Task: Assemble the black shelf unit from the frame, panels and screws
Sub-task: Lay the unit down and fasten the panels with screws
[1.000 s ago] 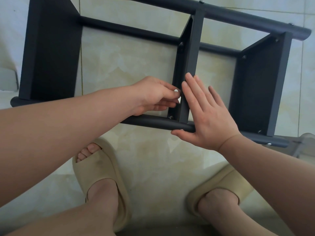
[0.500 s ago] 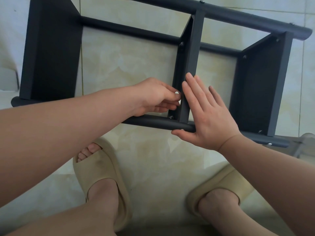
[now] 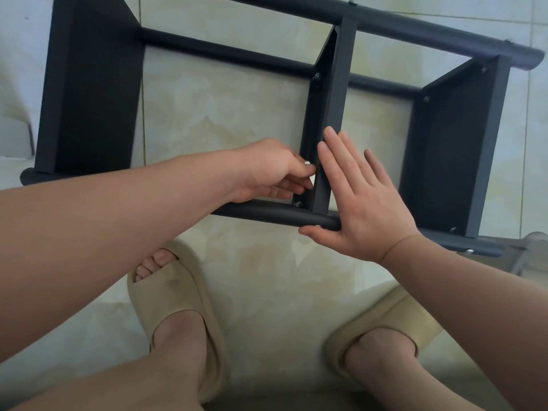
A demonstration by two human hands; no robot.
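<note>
Because the person stands right over the work, 2 beige sandals lie nearest, the left slide and the right slide, toes towards the black shelf unit. The unit lies on its side on the tiled floor, just beyond them.

The right hand is flat and open, fingers straight against the right face of the middle panel and thumb along the near tube. I judge it braces the panel square to the tube. The left hand sits on the panel's other side with fingers curled and tips bunched just above the near screw. Whether they pinch a screw or only the panel's lip I cannot tell.

There are 3 panels: the left panel, the middle one and the right panel. They stand between 3 visible tubes, the near one, a low far tube and a high far tube. The middle panel shows 2 screw heads, the second being the far screw. Fixing this panel's near corner looks like the step in hand.
</note>
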